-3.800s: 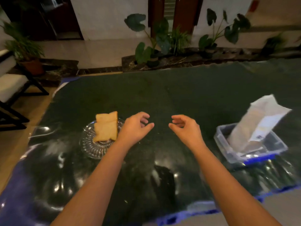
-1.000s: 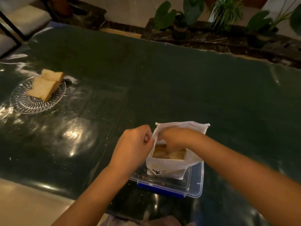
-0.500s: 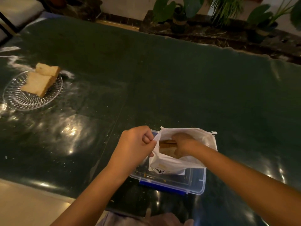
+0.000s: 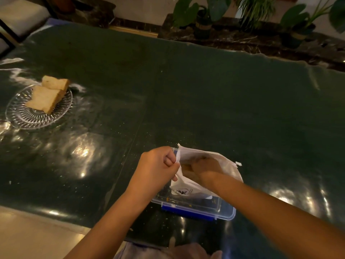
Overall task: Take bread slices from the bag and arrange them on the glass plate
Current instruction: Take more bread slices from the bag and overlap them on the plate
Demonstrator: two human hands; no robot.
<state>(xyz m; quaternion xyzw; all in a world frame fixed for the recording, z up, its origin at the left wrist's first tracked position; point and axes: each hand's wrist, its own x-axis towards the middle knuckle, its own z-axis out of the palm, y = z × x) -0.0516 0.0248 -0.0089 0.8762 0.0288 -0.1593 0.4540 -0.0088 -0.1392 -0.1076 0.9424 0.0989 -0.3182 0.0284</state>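
The bag point(image 4: 188, 187) rim was pinched by the left hand point(image 4: 158, 165); the right hand point(image 4: 203, 167) was inside, its grip unclear.

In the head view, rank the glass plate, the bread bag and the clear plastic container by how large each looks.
1. Clear plastic container, though the bag covers much of it.
2. Bread bag and glass plate look about alike; the bag is nearer the camera, so no ranking.
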